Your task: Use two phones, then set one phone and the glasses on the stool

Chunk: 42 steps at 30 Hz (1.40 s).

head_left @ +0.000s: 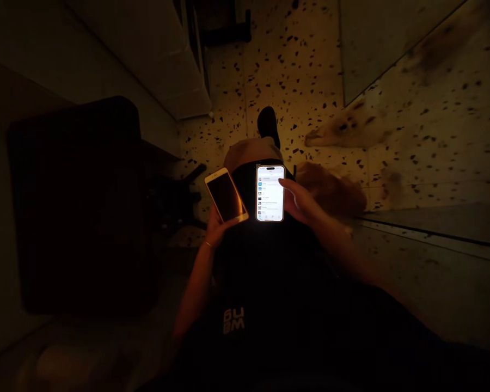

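My left hand [217, 226] is wrapped round a white-framed smartphone [224, 198] whose screen is dark apart from a warm reflection. That phone tilts to the left over my lap. Close to its right, a second smartphone [270, 204] is lit, with a white screen listing several rows beside small pictures. My right hand [300, 200] grips this lit phone from its right side. The thumb lies over the upper right of the screen; the other fingers are mostly hidden behind the phone. The two phones are apart.
A dark chair [81, 207] stands at the left, with a black base [175, 204] near it. Pale cabinets [147, 60] rise at the upper left. On the speckled floor [269, 71] are my dark shoe [268, 125] and blurry furry shapes [343, 130] at the right.
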{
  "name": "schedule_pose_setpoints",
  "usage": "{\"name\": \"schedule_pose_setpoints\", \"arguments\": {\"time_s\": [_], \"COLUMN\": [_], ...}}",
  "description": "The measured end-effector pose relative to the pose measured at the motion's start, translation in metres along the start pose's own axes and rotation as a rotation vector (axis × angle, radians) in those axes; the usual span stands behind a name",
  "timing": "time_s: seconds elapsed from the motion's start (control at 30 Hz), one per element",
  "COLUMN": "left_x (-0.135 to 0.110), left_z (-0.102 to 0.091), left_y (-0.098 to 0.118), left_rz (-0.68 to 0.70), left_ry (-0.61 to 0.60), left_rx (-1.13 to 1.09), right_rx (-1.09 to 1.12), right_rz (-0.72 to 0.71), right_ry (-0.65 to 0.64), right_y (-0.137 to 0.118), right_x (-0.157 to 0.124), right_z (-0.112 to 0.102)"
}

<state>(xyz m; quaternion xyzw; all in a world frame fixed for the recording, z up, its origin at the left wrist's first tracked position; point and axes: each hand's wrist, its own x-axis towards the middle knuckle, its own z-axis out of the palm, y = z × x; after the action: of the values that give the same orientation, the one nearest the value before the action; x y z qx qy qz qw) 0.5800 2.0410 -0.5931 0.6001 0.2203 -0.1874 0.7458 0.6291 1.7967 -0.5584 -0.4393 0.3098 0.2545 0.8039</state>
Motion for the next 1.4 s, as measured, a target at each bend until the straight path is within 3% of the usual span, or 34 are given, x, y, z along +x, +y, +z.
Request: {"name": "schedule_pose_setpoints", "arguments": {"time_s": [0.23,0.73,1.03,1.2,1.4], "left_x": [0.0,0.001,-0.008,-0.015,-0.022], "left_z": [-0.005,-0.005,0.013,0.025,0.024], "left_y": [-0.004,-0.005,0.017,0.027,0.034], "left_rz": [-0.009,0.063,0.202,0.171,0.196], "left_ry": [-0.056,-0.056,-0.164,-0.266,-0.242], "left_rx": [0.014,0.102,0.239,0.2,0.211], "right_rx": [-0.008,-0.018,-0.046,-0.066,-0.076], "right_rz": [0.007,0.015,0.023,0.037,0.032], "right_ry": [0.028,0.071,0.092,0.113,0.108], "right_y": [0.0,-0.002,-0.002,-0.002,-0.002], "right_x": [0.001,-0.001,0.001,0.001,0.002], "right_z": [-0.001,0.002,0.001,0.002,0.001]}}
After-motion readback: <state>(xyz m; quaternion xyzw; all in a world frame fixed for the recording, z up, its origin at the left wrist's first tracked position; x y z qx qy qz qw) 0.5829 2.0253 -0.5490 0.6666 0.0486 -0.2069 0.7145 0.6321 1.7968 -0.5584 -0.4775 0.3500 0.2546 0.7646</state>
